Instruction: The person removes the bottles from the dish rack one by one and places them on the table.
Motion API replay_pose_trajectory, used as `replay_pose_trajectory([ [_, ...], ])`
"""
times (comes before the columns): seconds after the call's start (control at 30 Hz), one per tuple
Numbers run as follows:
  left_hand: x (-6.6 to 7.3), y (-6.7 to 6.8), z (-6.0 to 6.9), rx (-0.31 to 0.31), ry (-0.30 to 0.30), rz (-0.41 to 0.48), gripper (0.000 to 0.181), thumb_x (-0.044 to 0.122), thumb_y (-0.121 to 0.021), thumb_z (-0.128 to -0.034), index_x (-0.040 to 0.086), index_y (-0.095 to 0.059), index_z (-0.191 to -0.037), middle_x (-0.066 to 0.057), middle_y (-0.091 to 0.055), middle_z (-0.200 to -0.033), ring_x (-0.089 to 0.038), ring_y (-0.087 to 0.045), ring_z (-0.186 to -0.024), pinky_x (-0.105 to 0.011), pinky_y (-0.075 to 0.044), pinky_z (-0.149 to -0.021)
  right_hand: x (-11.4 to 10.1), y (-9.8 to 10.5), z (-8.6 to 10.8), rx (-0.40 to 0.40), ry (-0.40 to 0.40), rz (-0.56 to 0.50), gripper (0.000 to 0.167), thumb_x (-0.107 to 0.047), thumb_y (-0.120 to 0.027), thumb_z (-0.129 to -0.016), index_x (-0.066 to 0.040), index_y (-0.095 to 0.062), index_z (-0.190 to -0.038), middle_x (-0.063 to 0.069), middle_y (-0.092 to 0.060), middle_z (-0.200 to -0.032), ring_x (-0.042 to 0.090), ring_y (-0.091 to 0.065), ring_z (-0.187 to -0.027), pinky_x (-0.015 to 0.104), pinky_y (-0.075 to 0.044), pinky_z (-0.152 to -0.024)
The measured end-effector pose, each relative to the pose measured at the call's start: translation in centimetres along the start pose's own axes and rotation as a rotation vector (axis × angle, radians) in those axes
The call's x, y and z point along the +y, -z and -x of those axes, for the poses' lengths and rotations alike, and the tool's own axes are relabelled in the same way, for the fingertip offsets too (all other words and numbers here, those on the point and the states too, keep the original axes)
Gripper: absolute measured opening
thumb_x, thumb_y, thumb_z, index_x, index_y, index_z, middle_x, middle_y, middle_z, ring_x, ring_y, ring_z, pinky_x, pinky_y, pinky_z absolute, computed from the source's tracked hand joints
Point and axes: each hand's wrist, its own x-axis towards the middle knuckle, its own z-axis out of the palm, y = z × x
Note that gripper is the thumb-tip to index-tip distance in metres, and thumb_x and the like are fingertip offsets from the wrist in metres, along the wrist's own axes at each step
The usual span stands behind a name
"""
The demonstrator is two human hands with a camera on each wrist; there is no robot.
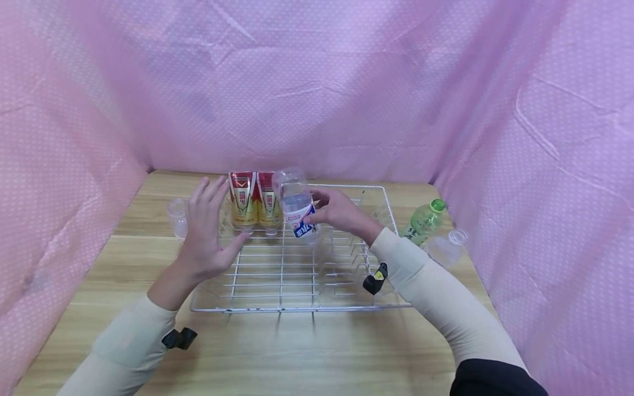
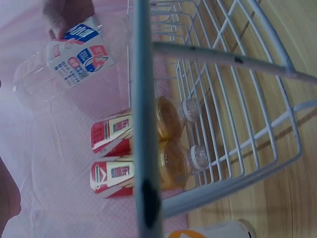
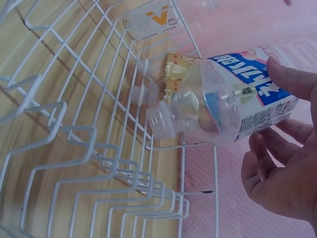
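My right hand (image 1: 342,212) holds a clear plastic bottle (image 1: 299,214) with a blue, white and pink label between thumb and fingers. The bottle is tilted neck down over a white wire dish rack (image 1: 297,309); its capless mouth points at the wires in the right wrist view. Two bottles with red and gold labels, a left one (image 1: 242,201) and a right one (image 1: 269,206), stand neck down side by side at the rack's back left. Beside them my left hand (image 1: 205,234) is raised with fingers extended; whether it touches the left bottle, I cannot tell.
Left of the rack is a clear bottle (image 1: 177,219), partly behind my left hand. A green-capped bottle (image 1: 425,221) and another clear bottle (image 1: 447,247) are on the wooden table (image 1: 297,357) at right. Pink dotted cloth (image 1: 317,82) encloses the back and sides.
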Motion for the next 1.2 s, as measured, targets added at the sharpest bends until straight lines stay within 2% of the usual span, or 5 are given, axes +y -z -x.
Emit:
replay_pose_trajectory([
  [0.2,0.3,-0.8,-0.1,-0.126,0.052,-0.035,0.09,0.03,-0.068,-0.0765,0.001,-0.032,-0.154,-0.018,-0.028,-0.161,-0.042,-0.014,-0.148,-0.066,-0.01,-0.115,-0.9,0.6,0.9,0.024,0.011,0.079,0.073,-0.008,-0.085,-0.081,-0.01,-0.053,-0.146,0.013,-0.066,-0.127,0.03,-0.06,-0.12,0.04,-0.054,-0.095],
  [0.43,0.6,-1.3,-0.2,-0.203,0.028,-0.109,0.092,0.03,-0.072,-0.0765,0.002,-0.031,-0.154,-0.019,-0.026,-0.16,-0.042,-0.014,-0.148,-0.07,-0.015,-0.11,-1.0,0.6,1.3,-0.01,0.035,0.126,0.074,-0.007,-0.086,-0.08,-0.013,-0.053,-0.146,0.013,-0.064,-0.125,0.031,-0.063,-0.113,0.04,-0.057,-0.089],
  [0.57,0.6,-1.6,-0.4,-0.222,0.004,-0.134,0.094,0.031,-0.073,-0.0763,0.003,-0.03,-0.154,-0.02,-0.025,-0.16,-0.042,-0.014,-0.148,-0.07,-0.014,-0.111,-1.0,0.3,1.5,-0.005,0.033,0.189,0.087,-0.009,-0.086,-0.08,-0.013,-0.04,-0.154,0.015,-0.06,-0.13,0.032,-0.061,-0.118,0.039,-0.057,-0.09],
  [0.93,1.1,-1.7,-1.5,-0.282,-0.02,-0.184,0.099,0.034,-0.079,-0.0744,0.003,-0.031,-0.155,-0.023,-0.026,-0.159,-0.045,-0.017,-0.146,-0.073,-0.011,-0.112,-1.5,-1.3,2.0,0.046,0.109,0.547,0.102,-0.023,-0.091,-0.076,-0.016,-0.032,-0.158,0.01,-0.061,-0.135,0.023,-0.061,-0.111,0.038,-0.052,-0.093],
  [1.2,1.7,-2.2,-2.2,-0.378,-0.012,-0.233,0.105,0.044,-0.079,-0.077,0.003,-0.025,-0.158,-0.023,-0.028,-0.157,-0.044,-0.017,-0.147,-0.075,-0.01,-0.111,-1.7,-2.3,2.7,0.057,0.213,0.797,0.094,-0.033,-0.088,-0.079,-0.014,-0.037,-0.156,0.005,-0.062,-0.136,0.025,-0.056,-0.124,0.053,-0.038,-0.106],
])
